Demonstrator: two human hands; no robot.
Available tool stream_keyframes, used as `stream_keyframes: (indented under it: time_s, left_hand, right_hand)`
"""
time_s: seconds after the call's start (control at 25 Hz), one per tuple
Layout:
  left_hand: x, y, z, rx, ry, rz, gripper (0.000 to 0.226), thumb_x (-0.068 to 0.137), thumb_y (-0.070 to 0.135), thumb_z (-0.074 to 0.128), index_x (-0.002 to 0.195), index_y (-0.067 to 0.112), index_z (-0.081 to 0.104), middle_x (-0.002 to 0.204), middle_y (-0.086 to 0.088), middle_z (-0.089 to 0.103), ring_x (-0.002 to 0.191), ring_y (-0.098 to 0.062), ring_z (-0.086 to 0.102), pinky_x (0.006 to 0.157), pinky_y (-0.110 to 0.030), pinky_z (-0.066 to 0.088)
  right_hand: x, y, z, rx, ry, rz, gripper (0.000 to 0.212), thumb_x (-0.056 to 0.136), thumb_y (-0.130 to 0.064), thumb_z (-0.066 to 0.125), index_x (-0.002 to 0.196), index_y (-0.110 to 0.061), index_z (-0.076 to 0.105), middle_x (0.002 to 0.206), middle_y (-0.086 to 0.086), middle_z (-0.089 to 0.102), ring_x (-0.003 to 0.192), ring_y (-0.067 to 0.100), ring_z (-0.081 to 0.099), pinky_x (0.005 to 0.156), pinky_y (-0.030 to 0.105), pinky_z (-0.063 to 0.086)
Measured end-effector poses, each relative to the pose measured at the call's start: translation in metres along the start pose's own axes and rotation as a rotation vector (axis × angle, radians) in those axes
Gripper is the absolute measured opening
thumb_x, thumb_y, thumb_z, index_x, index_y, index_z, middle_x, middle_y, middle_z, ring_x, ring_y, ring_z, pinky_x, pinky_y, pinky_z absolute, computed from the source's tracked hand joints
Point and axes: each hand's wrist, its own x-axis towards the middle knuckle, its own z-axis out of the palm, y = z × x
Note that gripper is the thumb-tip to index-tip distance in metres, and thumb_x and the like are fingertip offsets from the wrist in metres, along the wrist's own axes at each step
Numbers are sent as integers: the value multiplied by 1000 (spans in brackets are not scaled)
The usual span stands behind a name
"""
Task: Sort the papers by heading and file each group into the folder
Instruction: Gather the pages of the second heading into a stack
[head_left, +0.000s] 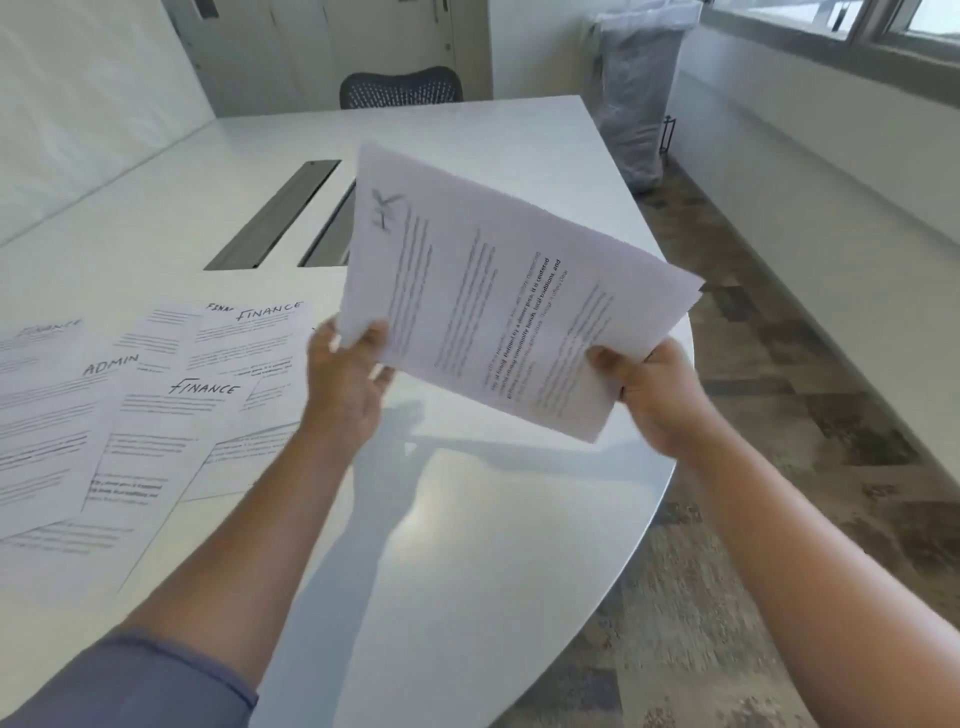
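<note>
Above the desk (493, 519), right of the sorted sheets (156, 395), both hands pinch a limp, light stack (498, 306): left hand (345, 379) and right hand (654, 395) grip its near edge; edge support judged prudent.

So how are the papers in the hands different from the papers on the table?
The held stack is up in the air and tilted; the table papers lie flat. The held stack is bunched together, gripped by the left hand and right hand; the table papers are spread out, overlapping. Both are white printed sheets with handwritten headings.
</note>
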Motion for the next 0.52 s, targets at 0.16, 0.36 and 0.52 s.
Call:
stream_keyframes:
  time_s: [0.16, 0.36, 0.52]
  left_hand:
    - [10, 30, -34, 428, -261, 142, 70, 82, 11, 80, 142, 5, 45, 138, -13, 63, 129, -26, 60, 106, -42, 49]
    - [-18, 3, -28, 524, -330, 178, 24, 95, -1, 65, 117, 7, 68, 115, 0, 77, 115, -26, 70, 99, -41, 54]
    - [-24, -1, -29, 475, -315, 176, 25, 100, -1, 58, 120, 12, 65, 119, 0, 75, 113, -22, 70, 94, -36, 57]
  right_hand:
    - [3, -24, -29, -157, -46, -30, 26, 96, 8, 62, 103, -13, 75, 107, 2, 80, 102, 27, 76, 90, 46, 59]
    - [-6, -11, -31, -263, -37, -13, 23, 93, 3, 71, 103, -16, 76, 106, -1, 80, 102, 22, 76, 97, 47, 59]
    - [-14, -1, -26, -211, -27, 35, 24, 92, 4, 71, 103, -17, 77, 105, -3, 81, 102, 20, 76, 99, 48, 58]
